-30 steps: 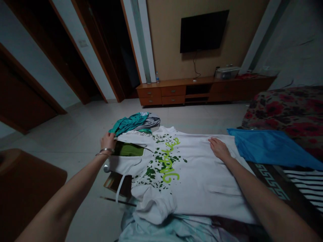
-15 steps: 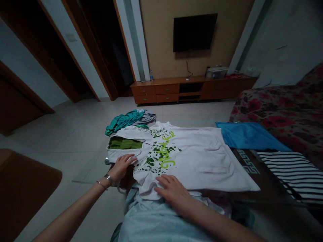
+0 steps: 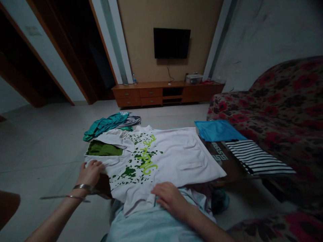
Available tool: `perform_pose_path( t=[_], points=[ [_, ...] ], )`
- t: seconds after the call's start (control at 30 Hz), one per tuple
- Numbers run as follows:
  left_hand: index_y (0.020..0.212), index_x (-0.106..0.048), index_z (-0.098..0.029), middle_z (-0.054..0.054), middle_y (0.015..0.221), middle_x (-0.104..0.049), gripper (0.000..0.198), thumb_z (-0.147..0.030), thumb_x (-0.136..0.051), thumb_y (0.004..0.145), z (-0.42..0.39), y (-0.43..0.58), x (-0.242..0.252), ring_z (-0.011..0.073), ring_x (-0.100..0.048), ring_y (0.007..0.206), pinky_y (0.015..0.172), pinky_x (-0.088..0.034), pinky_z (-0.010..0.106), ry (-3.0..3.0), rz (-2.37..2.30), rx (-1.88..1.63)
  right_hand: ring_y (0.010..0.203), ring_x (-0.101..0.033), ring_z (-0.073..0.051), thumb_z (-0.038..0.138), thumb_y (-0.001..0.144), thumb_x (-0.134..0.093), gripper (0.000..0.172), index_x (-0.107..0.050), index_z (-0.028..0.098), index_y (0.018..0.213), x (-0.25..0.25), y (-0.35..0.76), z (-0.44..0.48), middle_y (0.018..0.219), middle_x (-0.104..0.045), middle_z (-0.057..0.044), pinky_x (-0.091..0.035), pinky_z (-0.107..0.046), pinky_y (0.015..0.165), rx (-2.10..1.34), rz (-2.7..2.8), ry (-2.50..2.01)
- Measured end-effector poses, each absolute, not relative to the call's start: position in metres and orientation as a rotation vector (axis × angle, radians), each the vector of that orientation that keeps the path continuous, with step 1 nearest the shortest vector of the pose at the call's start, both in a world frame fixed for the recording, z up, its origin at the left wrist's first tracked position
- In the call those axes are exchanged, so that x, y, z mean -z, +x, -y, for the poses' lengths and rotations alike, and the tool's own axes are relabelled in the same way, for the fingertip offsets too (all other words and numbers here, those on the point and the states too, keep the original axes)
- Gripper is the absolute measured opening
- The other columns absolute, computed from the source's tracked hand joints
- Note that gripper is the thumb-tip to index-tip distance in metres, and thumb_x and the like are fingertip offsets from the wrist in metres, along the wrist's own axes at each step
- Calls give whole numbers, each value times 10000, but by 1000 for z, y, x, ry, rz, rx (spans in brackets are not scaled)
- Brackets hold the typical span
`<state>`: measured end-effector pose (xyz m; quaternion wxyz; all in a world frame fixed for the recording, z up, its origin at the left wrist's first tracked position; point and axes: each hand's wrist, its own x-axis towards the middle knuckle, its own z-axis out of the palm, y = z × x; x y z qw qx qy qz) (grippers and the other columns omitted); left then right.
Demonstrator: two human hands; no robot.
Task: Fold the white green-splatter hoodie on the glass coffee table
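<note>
A white hooded shirt with green splatter and lettering lies spread out flat, its hood to the left and its hem to the right. Green lining shows inside the hood opening. My left hand, wearing two bracelets, has its fingers bent over the hood's near edge. At the shirt's near side, close to the sleeve, my right hand has its fingers closed on the fabric. Its thumb is partly hidden. Pale blue cloth lies across my lap below the shirt.
A dark table carries a folded blue garment and a striped black-and-white one on the right. Teal and grey clothes are heaped beyond the hood. A floral sofa stands right; a TV cabinet lies ahead.
My view has turned to the right. My left hand has moved along to the hood's near edge, and both hands' fingers have gone from spread to bent on the fabric.
</note>
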<state>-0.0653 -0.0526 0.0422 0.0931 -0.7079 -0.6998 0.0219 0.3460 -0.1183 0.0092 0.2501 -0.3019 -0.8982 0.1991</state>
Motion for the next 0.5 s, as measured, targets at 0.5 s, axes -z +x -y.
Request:
perform_pose_path(
  t=[0.5],
  points=[
    [1459,-272,-207,31,1533,-221,583,-421,-312,918,31,37,26,206,-179,1422,1133,-169,449,-2400,1961,-100,1360,-329,-241,405,956,-306,513,-466,124,1355,71,577,24,1428,-426,-138,-298,-452,1081,160,2155,-1850]
  ],
)
